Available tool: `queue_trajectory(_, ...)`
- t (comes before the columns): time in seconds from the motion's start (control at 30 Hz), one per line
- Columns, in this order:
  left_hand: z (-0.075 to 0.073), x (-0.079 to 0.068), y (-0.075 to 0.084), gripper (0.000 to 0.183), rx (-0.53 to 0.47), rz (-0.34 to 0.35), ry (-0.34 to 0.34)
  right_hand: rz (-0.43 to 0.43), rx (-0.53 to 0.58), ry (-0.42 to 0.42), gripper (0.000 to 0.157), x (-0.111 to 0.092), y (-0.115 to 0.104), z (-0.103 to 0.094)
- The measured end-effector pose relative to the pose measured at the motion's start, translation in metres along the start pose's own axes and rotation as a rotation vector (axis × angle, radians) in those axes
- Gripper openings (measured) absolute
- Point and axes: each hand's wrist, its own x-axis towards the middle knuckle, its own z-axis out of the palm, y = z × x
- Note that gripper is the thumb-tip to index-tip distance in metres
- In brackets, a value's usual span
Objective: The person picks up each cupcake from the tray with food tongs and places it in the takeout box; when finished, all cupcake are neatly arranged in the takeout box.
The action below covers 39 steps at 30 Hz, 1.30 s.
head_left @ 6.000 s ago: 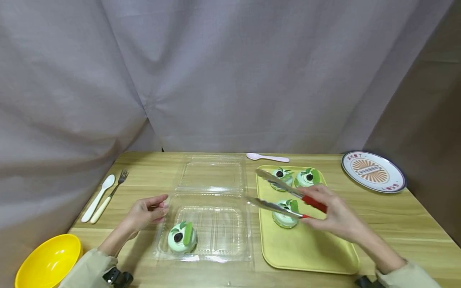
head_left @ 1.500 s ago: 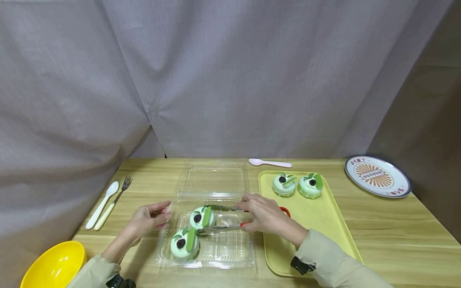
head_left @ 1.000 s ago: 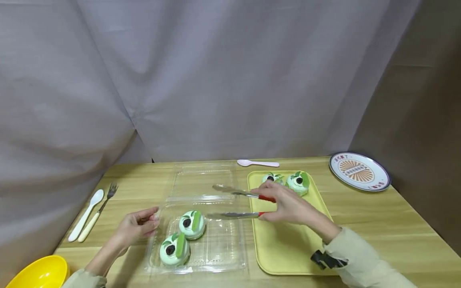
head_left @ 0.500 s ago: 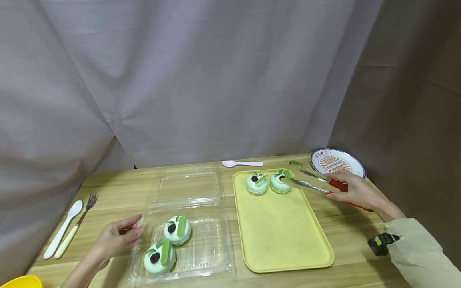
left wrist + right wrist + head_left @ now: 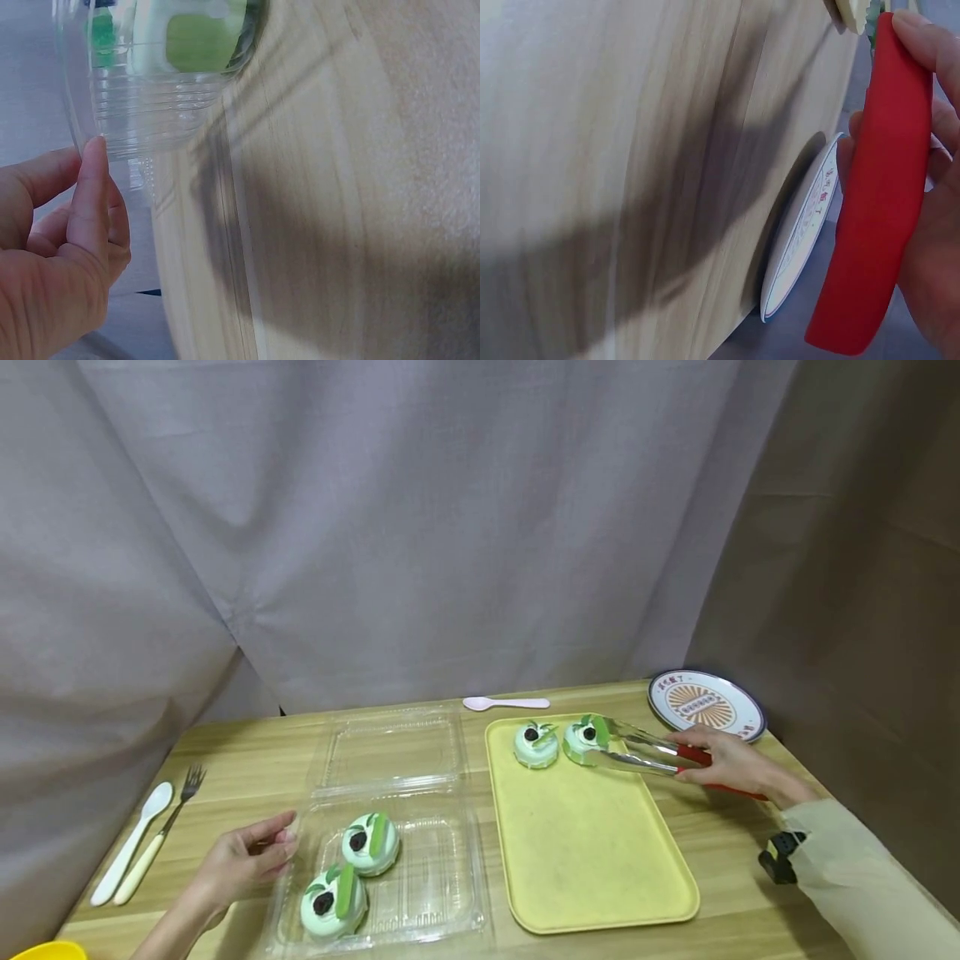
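Nearest, a pale-green berry-topped cake (image 5: 318, 922) sits in the near-left corner of an opened clear clamshell container (image 5: 442, 865), a second cake (image 5: 378, 853) just beyond it. The left hand (image 5: 238, 862) pinches the container's left rim. Farther right, the right hand (image 5: 731, 762) grips red-handled tongs (image 5: 694, 755), their tips parted around the right-hand cake (image 5: 574, 745) on the yellow tray (image 5: 588, 852); I cannot tell whether they touch it. Left of it sits another cake (image 5: 531, 753). Behind lie a pink spoon (image 5: 507, 702) and a patterned plate (image 5: 703, 705).

Tray (image 5: 592, 852), container (image 5: 442, 860), plate (image 5: 705, 703) on table (image 5: 240, 760)
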Motion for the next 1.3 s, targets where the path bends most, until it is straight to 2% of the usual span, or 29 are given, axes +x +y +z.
queue_trajectory(0.17,0.001,-0.001,-0.002,0.066,-0.004,0.005,0.003,-0.03,0.0,-0.019,0.054,0.008,0.003,0.003)
queue_trajectory(0.53,0.0,-0.002,-0.005,0.065,-0.026,-0.002,0.018,-0.094,0.067,0.005,0.05,0.009,0.007,0.01)
queue_trajectory(0.7,0.0,-0.002,-0.004,0.064,-0.015,-0.003,0.023,-0.075,0.067,0.055,0.049,0.001,0.007,0.015)
queue_trajectory(0.93,0.009,0.007,0.004,0.063,-0.044,0.016,-0.023,-0.012,0.095,0.159,0.048,-0.032,0.001,0.004)
queue_trajectory(1.03,0.011,0.007,0.005,0.063,-0.056,0.015,-0.022,-0.002,0.124,0.18,0.05,-0.037,-0.014,0.0)
queue_trajectory(1.1,0.01,0.006,0.004,0.062,-0.055,0.009,-0.012,-0.034,0.154,0.181,0.052,-0.033,-0.032,0.0)
queue_trajectory(1.2,0.007,0.003,0.002,0.061,-0.063,0.003,0.008,-0.114,0.205,0.161,0.055,-0.02,-0.071,0.005)
queue_trajectory(1.3,0.005,0.001,0.0,0.062,-0.07,0.016,0.015,-0.198,0.281,0.101,0.056,-0.005,-0.114,0.017)
